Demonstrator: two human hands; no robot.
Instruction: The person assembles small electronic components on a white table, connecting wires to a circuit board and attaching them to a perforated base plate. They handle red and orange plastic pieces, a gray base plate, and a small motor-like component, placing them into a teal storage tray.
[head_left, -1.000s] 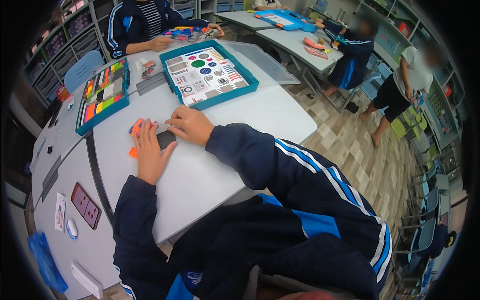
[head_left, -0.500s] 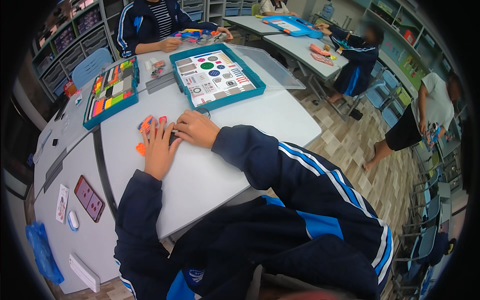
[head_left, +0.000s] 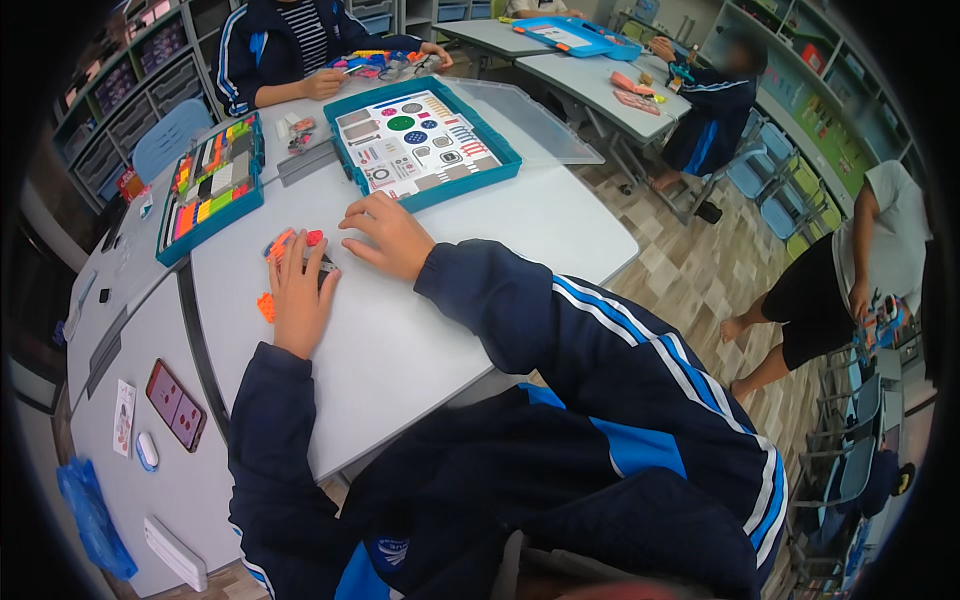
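Observation:
My left hand [head_left: 302, 305] rests on the white table with its fingers reaching over a small cluster of toy building pieces. A dark grey building piece [head_left: 327, 264] shows between its fingers and thumb, held against the tabletop. Orange pieces [head_left: 279, 243] stick out past the fingertips, a red piece [head_left: 315, 238] sits beside them, and a loose orange brick [head_left: 266, 307] lies left of the hand. The fingers partly cover the cluster. To the right, my right hand [head_left: 388, 238] is apart from the pieces, its fingers slightly bent and spread, with nothing visible in them.
A teal case [head_left: 510, 168] holding a printed parts sheet lies beyond my hands; a teal tray [head_left: 215, 222] of coloured bricks is at left. A phone [head_left: 176, 405] and blue plastic bag [head_left: 95, 520] are nearer left. Across the table, a person [head_left: 300, 50] handles colourful pieces.
My right hand has let go of the dark piece and drawn away from my left hand, its fingers spreading. The left hand stays at the cluster. At right, the standing person has shifted.

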